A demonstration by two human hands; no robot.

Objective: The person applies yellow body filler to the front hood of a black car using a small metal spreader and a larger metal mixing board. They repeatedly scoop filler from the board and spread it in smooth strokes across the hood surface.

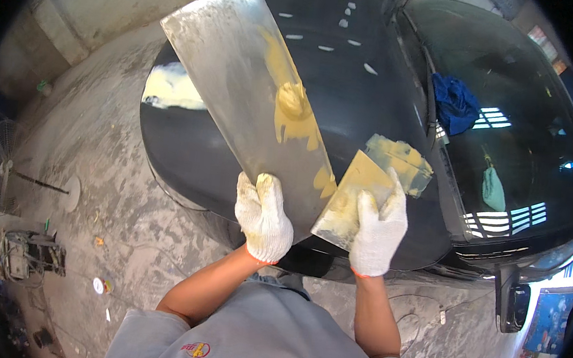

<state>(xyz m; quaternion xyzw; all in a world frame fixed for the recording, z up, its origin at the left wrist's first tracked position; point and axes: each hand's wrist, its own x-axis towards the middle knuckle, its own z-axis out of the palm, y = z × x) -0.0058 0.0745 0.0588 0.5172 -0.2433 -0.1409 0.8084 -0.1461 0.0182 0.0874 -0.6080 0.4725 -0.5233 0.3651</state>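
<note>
My left hand [264,217], in a white knit glove, grips the near end of a long rectangular metal plate [226,49], thumb on top. A mound of yellow putty [294,101] and smears of it lie along the plate's right side. In my gloved right hand [379,231] is a flat, putty-smeared spreader [348,195], tilted beside the plate's lower right edge. Both tools are held above the black car hood [341,81]. Just past the spreader, a rough yellow putty patch [408,166] lies on the hood; my right fingers partly overlap it.
A pale sanded patch [171,86] marks the hood's left end. On the right, a blue cloth [454,104] lies by the windshield [510,145], near the side mirror [511,301]. Left on the concrete floor stand a fan [5,166] and a machine [30,258].
</note>
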